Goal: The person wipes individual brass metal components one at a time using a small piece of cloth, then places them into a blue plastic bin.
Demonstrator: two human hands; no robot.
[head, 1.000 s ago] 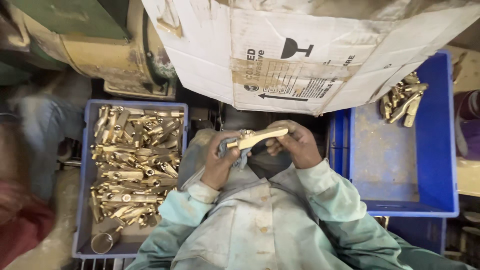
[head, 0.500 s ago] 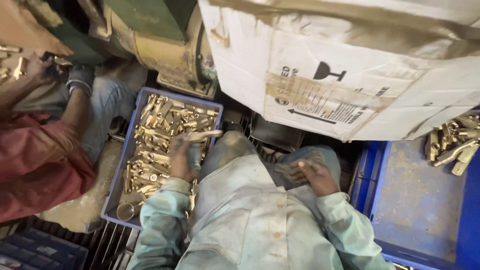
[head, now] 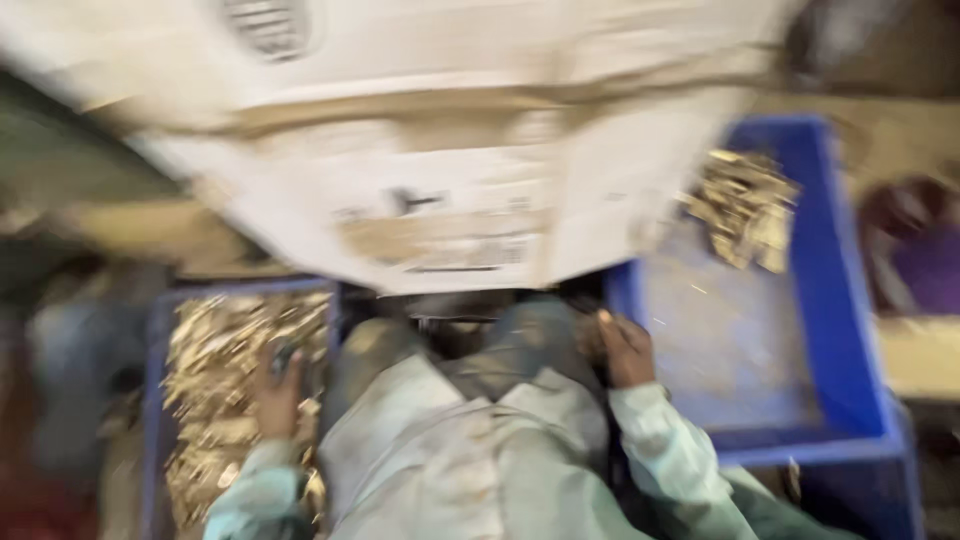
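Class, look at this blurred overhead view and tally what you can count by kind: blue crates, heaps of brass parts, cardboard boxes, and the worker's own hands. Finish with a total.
Blue crates: 2, the left crate and the right crate
Heaps of brass parts: 2, the left heap and the right heap
Cardboard boxes: 1, the cardboard box
Hands: 2, the left hand and the right hand
Total: 7

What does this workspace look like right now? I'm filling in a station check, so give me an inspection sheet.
Surface: no bench seen; the person's lap sits between two crates.
Job's things: left blue crate heaped with brass parts; right blue crate mostly bare, a small brass pile in its far corner.
Clutter: large cardboard box overhanging in front.
Grippers: left hand over the brass heap, around a small dark item, too blurred to name; right hand at the right crate's near edge, grip unclear.
Cables: nothing seen.
Surroundings: blurred purple shape at the right.
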